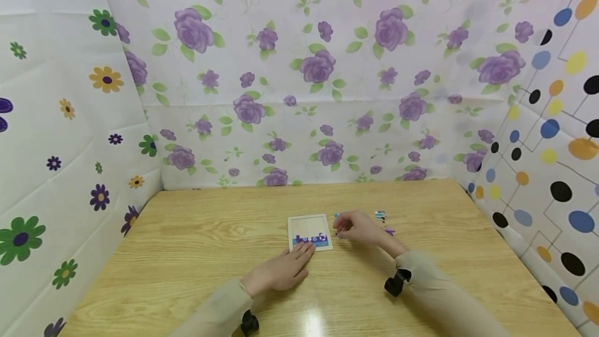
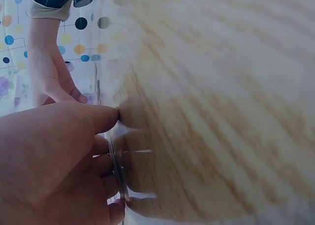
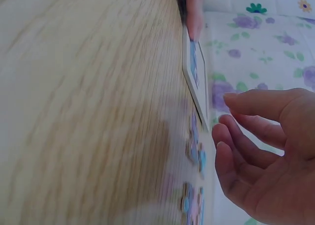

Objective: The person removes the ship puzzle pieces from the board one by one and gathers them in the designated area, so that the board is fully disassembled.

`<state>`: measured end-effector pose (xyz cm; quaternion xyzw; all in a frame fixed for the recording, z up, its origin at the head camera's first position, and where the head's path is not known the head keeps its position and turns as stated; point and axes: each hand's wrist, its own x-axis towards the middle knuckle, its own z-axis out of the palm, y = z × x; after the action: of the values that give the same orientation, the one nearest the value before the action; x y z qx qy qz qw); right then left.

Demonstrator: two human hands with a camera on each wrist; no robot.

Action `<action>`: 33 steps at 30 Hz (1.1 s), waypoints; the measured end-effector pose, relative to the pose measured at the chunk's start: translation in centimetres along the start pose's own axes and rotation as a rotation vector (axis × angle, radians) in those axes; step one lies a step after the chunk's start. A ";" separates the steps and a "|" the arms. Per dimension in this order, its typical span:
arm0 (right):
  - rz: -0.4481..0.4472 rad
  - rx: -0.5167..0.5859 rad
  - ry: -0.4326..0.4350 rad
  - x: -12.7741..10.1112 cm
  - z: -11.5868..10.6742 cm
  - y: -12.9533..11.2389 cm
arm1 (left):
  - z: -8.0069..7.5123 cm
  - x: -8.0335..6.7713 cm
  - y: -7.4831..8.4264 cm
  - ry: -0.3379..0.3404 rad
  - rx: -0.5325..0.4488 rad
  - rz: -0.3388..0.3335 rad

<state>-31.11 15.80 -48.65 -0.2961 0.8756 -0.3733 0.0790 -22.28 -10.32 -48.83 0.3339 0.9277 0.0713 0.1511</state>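
A small white puzzle board (image 1: 309,232) lies flat in the middle of the wooden table (image 1: 196,243), with a row of blue and purple pieces fitted along its near edge. My left hand (image 1: 283,269) rests flat on the table, its straight fingertips (image 2: 110,117) touching the board's near left edge (image 2: 117,166). My right hand (image 1: 357,227) hovers just right of the board, fingers loosely curled and holding nothing, as the right wrist view shows (image 3: 256,151). Loose puzzle pieces (image 1: 381,217) lie beyond and beside it; several show close to the fingers (image 3: 196,156).
Flowered cloth walls (image 1: 299,77) enclose the table at the back and left, and a dotted cloth (image 1: 552,160) closes the right side. Black wrist cameras (image 1: 396,281) sit on both sleeves.
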 end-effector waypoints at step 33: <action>0.031 -0.114 -0.117 3.0 2.9 -2.4 | -0.5 -0.3 0.6 0.019 0.036 -0.034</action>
<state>-31.39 11.02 -48.75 -0.3080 0.8937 -0.3038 0.1190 -21.84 -10.04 -48.14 0.3201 0.9357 0.0553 0.1376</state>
